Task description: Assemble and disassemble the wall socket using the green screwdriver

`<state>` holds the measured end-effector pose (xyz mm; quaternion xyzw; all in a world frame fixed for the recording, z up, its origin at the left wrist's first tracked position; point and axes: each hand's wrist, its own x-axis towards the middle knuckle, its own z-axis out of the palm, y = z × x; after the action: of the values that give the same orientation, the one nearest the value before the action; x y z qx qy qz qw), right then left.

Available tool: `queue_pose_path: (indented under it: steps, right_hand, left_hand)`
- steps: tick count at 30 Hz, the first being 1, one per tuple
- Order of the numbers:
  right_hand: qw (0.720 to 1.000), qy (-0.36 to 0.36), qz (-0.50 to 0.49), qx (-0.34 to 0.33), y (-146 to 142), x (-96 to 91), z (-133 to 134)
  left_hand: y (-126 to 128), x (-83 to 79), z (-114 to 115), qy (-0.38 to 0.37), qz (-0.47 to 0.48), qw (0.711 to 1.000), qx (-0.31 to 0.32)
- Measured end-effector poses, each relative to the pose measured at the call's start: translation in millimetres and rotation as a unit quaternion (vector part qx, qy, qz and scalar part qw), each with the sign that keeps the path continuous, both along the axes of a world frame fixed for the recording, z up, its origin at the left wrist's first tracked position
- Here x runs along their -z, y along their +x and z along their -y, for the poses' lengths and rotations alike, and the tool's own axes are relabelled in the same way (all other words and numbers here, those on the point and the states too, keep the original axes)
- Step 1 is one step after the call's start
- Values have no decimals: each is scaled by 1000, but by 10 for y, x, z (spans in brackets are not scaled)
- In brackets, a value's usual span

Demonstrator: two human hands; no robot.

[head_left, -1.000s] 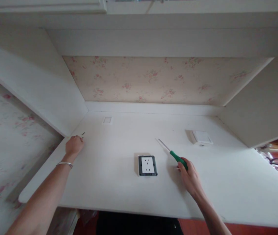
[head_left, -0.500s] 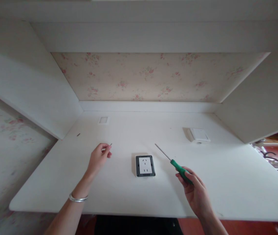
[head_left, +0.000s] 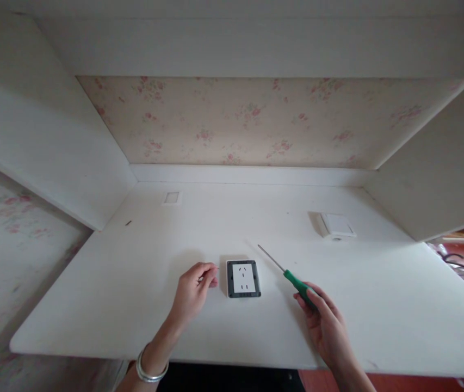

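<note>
My left hand, with a silver bangle on the wrist, is closed in a pinch on a small thin screw; most of the screw is hidden by the fingertips. Just right of these fingers, a wall socket on a white box lies face up, its white slotted middle ringed by a dark grey frame. My right hand is wrapped round the green handle of a screwdriver. Its shaft slants up and left, the tip above and right of the socket.
A white switch box sits at the back right of the white desk. A square white cover frame lies at the back left, and a small dark screw nearby. Side panels and an overhead panel enclose the desk.
My left hand has moved right and towards me with the screw, from the open desk to beside the socket. My right hand and the screwdriver have hardly moved. The view has shifted slightly.
</note>
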<state>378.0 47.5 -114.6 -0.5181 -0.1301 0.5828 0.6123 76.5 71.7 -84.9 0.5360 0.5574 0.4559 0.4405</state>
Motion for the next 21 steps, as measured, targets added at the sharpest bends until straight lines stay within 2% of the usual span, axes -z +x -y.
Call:
queue_pose_path:
  steps: [3,6,12,16,21]
  right_hand:
    - [1000,-3,3,3,-8,-15,-13]
    - [1000,-8,6,6,-15,-16,-17]
    - [1000,-12,10,-4,-26,2,-26]
    - [1000,-2,10,-9,-21,10,-11]
    - [1000,-1,14,-18,-18,13,-15]
  left_hand:
    - [40,-25,-3,-9,-2,1000,4]
    - [69,-55,-23,-7,-44,999,6]
    - [110,-65,-80,109,-176,977,43]
    - [133,-8,-119,179,-197,961,74]
    - [163,60,-132,214,-211,951,78]
